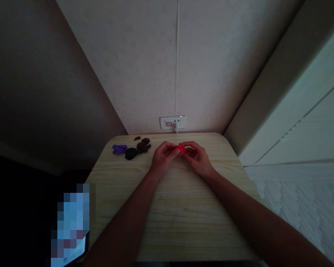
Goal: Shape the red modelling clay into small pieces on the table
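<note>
Pinching the red lump, left hand and right hand grip it together.

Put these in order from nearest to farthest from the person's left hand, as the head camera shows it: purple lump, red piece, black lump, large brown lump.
1. Red piece: in the fingers of the left hand.
2. Large brown lump: left of the hand.
3. Black lump: farther left.
4. Purple lump: farthest left, near the table's edge.
</note>
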Demonstrator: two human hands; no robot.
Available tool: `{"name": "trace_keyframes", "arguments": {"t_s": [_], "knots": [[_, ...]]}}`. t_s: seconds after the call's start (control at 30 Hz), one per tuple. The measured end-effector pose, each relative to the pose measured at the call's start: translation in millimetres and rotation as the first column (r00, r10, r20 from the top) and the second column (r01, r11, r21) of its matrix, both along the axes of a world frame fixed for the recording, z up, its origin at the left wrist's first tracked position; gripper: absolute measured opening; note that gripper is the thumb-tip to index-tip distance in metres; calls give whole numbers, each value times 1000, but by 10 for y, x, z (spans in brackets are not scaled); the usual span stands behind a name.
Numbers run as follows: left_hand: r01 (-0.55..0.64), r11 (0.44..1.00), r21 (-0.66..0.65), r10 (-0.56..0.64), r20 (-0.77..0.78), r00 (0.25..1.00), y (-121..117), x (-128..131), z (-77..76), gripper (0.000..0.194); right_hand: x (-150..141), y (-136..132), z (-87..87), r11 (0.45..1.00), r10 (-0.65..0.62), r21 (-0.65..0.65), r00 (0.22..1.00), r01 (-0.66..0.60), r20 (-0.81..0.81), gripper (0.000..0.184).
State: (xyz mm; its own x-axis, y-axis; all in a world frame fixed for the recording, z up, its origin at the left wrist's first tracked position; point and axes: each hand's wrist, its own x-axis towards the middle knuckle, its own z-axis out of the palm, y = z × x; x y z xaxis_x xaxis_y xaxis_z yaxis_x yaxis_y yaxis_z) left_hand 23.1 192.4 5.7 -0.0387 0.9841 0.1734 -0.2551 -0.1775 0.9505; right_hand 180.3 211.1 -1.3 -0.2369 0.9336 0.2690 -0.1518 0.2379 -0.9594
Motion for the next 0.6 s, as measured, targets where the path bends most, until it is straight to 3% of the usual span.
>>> {"name": "trace_keyframes", "arguments": {"t_s": [0.23, 0.4, 0.6], "knots": [[-1, 997, -71, 8, 103, 995, 35, -14, -44, 22, 1, -12, 19, 991, -24, 129, 999, 18, 47, 26], [53, 988, -143, -17, 243, 970, 25, -21, 22, 27, 9, 10, -17, 1000, -11, 18, 1000, 11, 23, 44], [111, 975, -192, -55, 276, 959, 12, -41, 58, 39, 4, 18, -21, 1000, -1, -9, 1000, 1, 10, 40]]}}
